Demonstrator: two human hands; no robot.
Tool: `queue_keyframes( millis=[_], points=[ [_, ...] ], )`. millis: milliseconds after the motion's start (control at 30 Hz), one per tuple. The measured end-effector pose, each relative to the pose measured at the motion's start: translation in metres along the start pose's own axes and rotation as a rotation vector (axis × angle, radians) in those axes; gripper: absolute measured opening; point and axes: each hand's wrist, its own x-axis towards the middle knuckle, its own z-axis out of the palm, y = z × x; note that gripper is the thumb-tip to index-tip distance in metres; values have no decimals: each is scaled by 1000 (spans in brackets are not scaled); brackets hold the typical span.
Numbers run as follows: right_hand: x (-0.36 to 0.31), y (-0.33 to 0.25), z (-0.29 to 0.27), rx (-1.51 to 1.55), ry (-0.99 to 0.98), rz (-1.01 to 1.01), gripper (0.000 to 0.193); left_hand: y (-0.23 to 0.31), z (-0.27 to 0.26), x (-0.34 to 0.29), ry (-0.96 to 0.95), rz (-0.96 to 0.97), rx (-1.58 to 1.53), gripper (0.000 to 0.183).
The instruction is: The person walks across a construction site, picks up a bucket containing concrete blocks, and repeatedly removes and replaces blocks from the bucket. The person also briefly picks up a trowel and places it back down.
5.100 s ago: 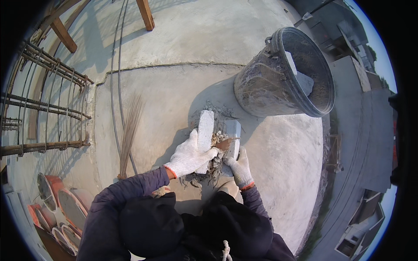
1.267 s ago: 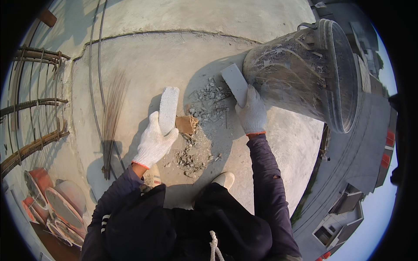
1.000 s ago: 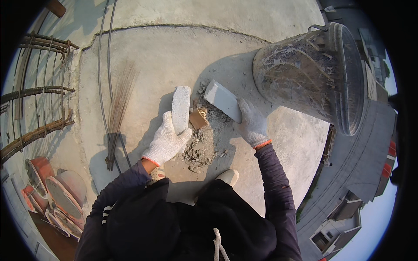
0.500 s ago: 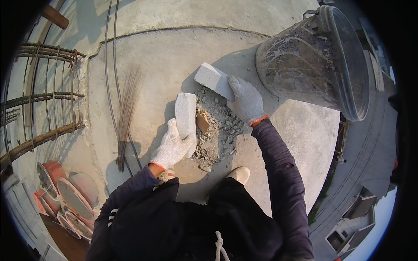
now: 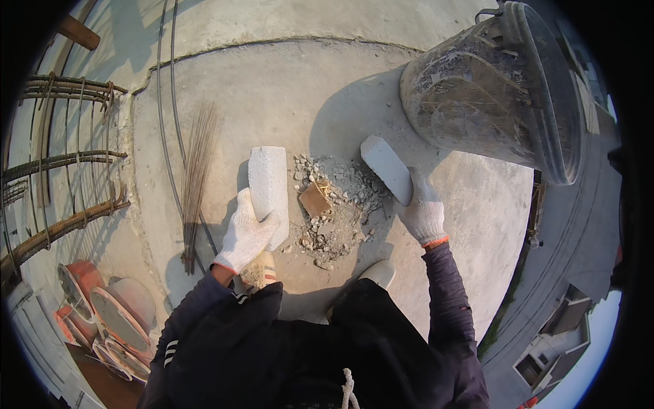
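My left hand [image 5: 243, 232], in a white knitted work glove, is closed round the lower left side of a long white block [image 5: 268, 187] with a rough face. The other white block [image 5: 386, 168], smaller in view and tilted, is gripped at its lower end by my gloved right hand [image 5: 422, 208]. Between the two blocks lies a heap of grey rubble [image 5: 340, 228] on the concrete. A flat brown piece [image 5: 315, 199], like cardboard or wood, rests on the rubble. The palms and the hidden sides of both blocks do not show.
A large dirt-streaked bucket [image 5: 470, 88] stands at the far right. On the left lie a bundle of thin wires [image 5: 197, 191], long rods [image 5: 170, 116] and a tied rebar cage [image 5: 68, 160]. Several red-rimmed buckets [image 5: 122, 317] sit at lower left. The slab's edge curves along the right.
Both hands have moved apart with their blocks, the left one leftward and the right one rightward and nearer. More of the rubble and the brown piece now shows between them.
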Motion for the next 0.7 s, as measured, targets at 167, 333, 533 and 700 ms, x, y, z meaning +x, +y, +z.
queue_keyframes(
  millis=[167, 333, 533, 700],
  points=[
    [-34, -9, -21, 7, 47, 67, 73, -8, 4, -1, -6, 96, 24, 63],
    [-83, -19, -89, 127, -207, -85, 76, -26, -27, 2, 108, 156, 36, 65],
    [-133, -65, -17, 322, -851, -477, 62, -29, -42, 12, 225, 128, -55, 53],
    [-127, -73, 27, 347, -919, -466, 65, -32, -50, -4, 213, 71, -25, 54]
  ],
)
